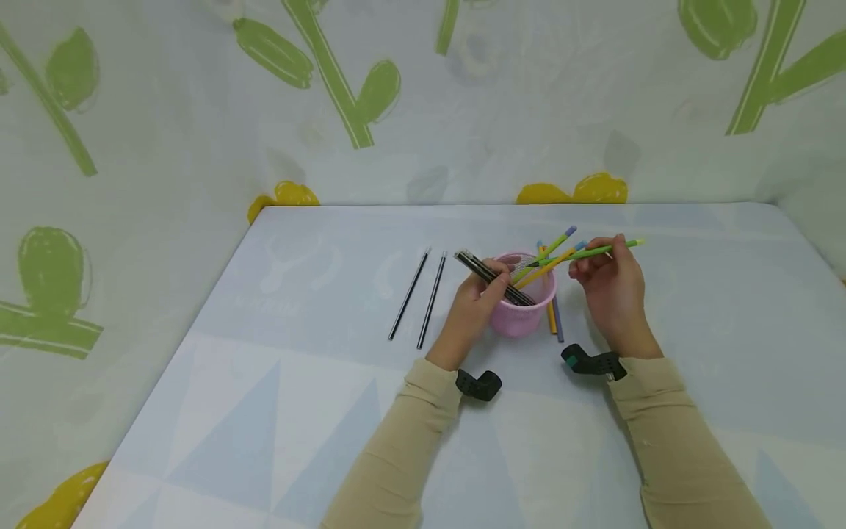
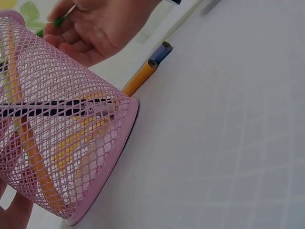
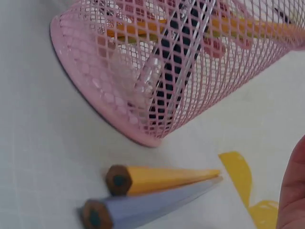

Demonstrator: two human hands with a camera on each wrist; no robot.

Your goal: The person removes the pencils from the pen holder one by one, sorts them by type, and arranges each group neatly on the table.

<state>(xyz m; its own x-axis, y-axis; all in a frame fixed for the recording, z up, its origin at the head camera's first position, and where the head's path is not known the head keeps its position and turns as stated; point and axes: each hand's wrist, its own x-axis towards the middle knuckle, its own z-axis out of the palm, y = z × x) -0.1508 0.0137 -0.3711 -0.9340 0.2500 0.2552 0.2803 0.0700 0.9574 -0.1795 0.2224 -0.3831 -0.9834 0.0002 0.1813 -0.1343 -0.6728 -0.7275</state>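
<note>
A pink mesh pencil cup [image 1: 518, 319] stands on the table, and my left hand [image 1: 472, 301] grips its left side, some fingers showing behind the mesh. Several black pencils [image 1: 492, 275] lean out of the cup to the left, by the left thumb. A lime pencil with a purple end [image 1: 562, 239] and an orange pencil with a blue end [image 1: 551, 266] lean out to the right. My right hand [image 1: 615, 294] pinches a green pencil [image 1: 598, 251], its dark point over the cup's mouth. Beside the cup lie an orange pencil [image 2: 141, 76] and a purple pencil [image 2: 162, 52].
Two black-and-white striped pencils [image 1: 408, 294] lie on the table left of the cup, roughly parallel. The pale table [image 1: 330, 323] has a triangle pattern. A white wall covering [image 1: 529, 103] with green and yellow plant prints rises along its back and left edges.
</note>
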